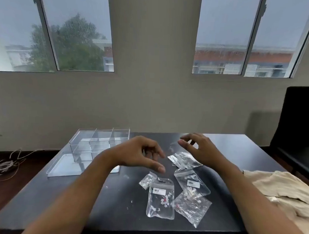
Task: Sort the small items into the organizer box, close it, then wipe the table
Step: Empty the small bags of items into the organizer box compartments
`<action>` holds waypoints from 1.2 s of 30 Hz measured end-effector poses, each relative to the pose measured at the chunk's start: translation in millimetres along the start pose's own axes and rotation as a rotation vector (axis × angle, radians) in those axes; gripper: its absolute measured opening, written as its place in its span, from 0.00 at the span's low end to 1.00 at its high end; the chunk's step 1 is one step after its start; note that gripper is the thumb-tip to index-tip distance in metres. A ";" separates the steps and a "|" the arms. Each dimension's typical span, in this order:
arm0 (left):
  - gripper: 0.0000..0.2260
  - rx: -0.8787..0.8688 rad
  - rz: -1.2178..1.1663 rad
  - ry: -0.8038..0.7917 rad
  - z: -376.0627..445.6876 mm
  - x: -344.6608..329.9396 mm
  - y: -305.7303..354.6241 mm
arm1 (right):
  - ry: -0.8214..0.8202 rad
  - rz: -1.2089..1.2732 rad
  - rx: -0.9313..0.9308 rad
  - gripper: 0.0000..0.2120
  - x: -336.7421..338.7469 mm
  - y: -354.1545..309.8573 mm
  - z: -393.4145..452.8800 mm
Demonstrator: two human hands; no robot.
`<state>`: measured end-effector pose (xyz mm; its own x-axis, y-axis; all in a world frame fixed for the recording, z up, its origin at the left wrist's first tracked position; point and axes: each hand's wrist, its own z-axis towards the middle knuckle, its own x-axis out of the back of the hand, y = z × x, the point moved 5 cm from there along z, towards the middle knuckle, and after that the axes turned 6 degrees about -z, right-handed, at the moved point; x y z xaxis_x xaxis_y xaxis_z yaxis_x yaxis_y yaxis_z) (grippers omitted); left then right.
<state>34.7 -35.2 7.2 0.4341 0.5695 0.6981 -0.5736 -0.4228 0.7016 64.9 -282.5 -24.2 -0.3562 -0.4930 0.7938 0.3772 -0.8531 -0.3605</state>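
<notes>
Several clear plastic bags of small white items lie on the dark table (69, 198): one with a barcode label (161, 199), another labelled one (192, 183), one at the front right (192, 207), a small one (147, 180) and one farther back (184, 159). The clear organizer box (98, 145) with dividers stands at the back left, its flat clear lid (64, 166) lying in front of it. My left hand (141, 154) hovers above the bags, fingers apart, empty. My right hand (198, 148) hovers over the far bag, fingers curled apart, holding nothing.
A beige cloth (286, 192) lies at the table's right edge. A black chair (297, 126) stands to the right. Tangled cables (6, 165) lie on the floor at the left. A few tiny white bits (131, 202) are scattered on the table.
</notes>
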 end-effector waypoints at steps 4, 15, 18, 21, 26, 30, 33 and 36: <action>0.24 0.111 -0.025 -0.087 -11.7 -9.5 -32.8 | -0.156 -0.193 0.046 0.32 -15.4 7.0 -4.1; 0.20 0.071 0.026 -0.078 1.1 -27.9 -42.5 | -0.202 -0.159 0.004 0.32 -18.7 18.7 -3.6; 0.19 0.079 0.025 -0.093 1.1 -30.0 -48.5 | -0.192 -0.087 -0.016 0.25 -21.1 17.9 -5.3; 0.18 0.090 -0.004 -0.090 0.9 -28.1 -49.9 | -0.186 -0.238 -0.053 0.25 -18.4 19.8 -7.8; 0.11 0.110 -0.060 -0.062 -0.2 -18.6 -45.6 | -0.200 -0.307 -0.136 0.29 -2.8 35.8 -10.4; 0.10 0.099 -0.097 -0.055 -1.5 -19.0 -44.1 | -0.211 -0.212 -0.158 0.21 -6.5 37.6 -10.6; 0.10 0.110 -0.130 -0.018 -1.2 -17.7 -41.3 | -0.171 -0.170 -0.171 0.18 -4.3 36.4 -9.2; 0.10 0.158 -0.183 0.042 -1.4 -11.6 -42.5 | -0.149 0.048 -0.190 0.18 0.0 34.6 -9.3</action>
<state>53.1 -22.9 -30.9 0.4896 0.6742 0.5530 -0.3705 -0.4133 0.8318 70.0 -313.6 -41.3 -0.2061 -0.5148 0.8321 0.2184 -0.8532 -0.4737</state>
